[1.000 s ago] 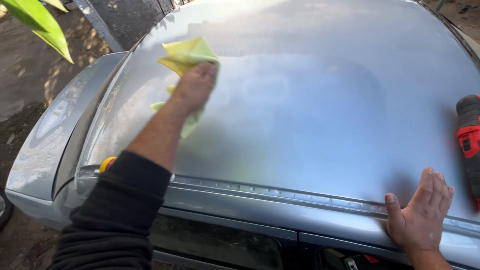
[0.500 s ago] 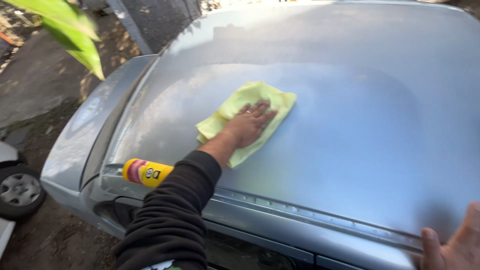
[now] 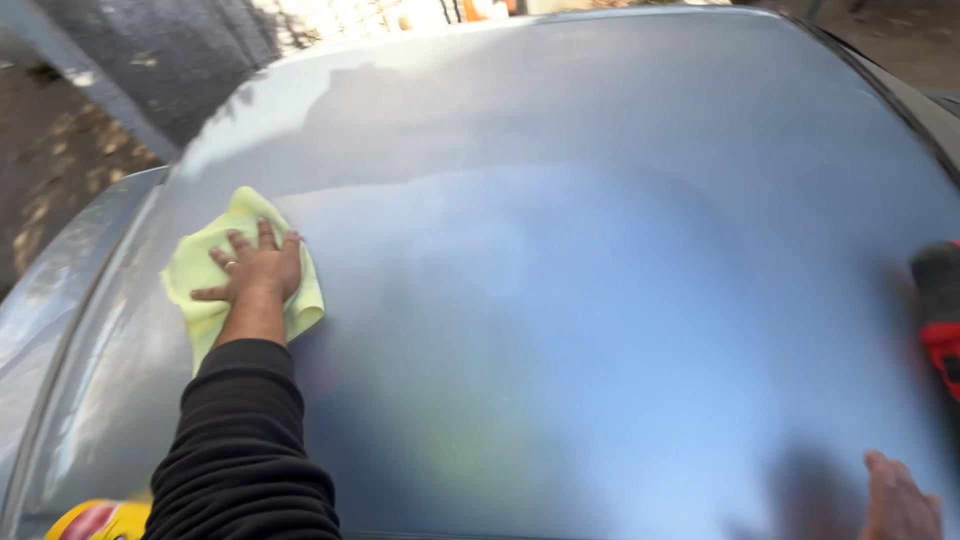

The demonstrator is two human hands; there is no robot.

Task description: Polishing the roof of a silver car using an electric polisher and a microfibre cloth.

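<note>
I see a red and black power tool [image 3: 940, 320] just past my right fingers [image 3: 880, 470], at the frame's right edge, blurred. Yellow can [image 3: 95, 520] with a red patch sits well back from my left fingers [image 3: 262, 240], in the bottom-left corner, cut off by the frame. Sunlit ground [image 3: 55, 170] with dry leaves lies left of those fingers. Dark pavement [image 3: 170, 60] runs far beyond their tips. Small orange blur [image 3: 472, 10] at the top, can't tell what.

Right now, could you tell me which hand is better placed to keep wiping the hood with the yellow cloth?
The left hand: it lies flat on the yellow cloth, pressing it to the car hood. The right hand rests bare at the near edge, far from the cloth.
</note>
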